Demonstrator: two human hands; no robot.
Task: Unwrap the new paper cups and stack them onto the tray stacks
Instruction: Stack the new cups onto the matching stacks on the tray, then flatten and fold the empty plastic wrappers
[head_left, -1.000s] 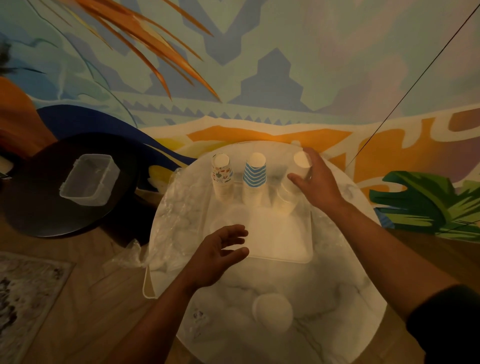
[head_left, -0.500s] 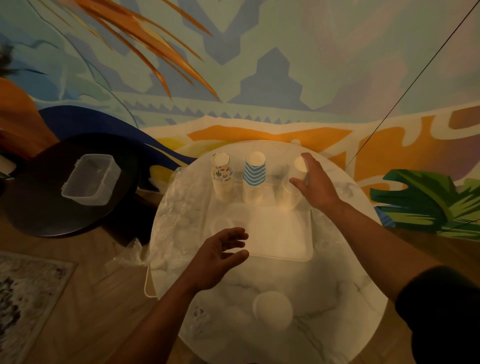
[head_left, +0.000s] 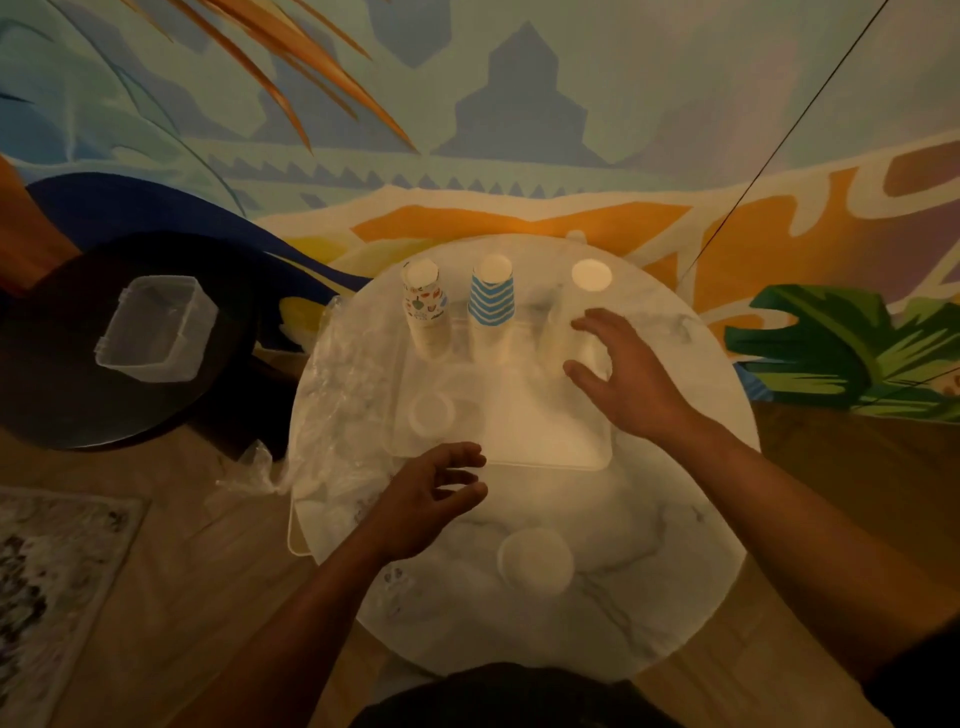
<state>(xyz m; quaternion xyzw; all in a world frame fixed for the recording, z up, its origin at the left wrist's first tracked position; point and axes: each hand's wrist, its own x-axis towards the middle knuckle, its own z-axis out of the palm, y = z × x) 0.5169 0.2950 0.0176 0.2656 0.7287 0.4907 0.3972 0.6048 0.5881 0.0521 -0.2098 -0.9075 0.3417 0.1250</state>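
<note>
Pulling back from the plain white stack (head_left: 589, 291) at the tray (head_left: 545, 441)'s far corner, the right hand (head_left: 628, 384) hung released, fingers spread. The left hand (head_left: 426, 499) hovered empty, loosely curled, near the tray's front edge. That stack looked finished.

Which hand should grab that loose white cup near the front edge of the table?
Probably the left hand. It hovers empty beside the loose white cup, fingers relaxed. The right hand is farther back over the tray, near the plain stack.

Left hand (head_left: 426, 499) loosely curled, holding nothing; right hand (head_left: 628, 379) spread, fingers relaxed.
</note>
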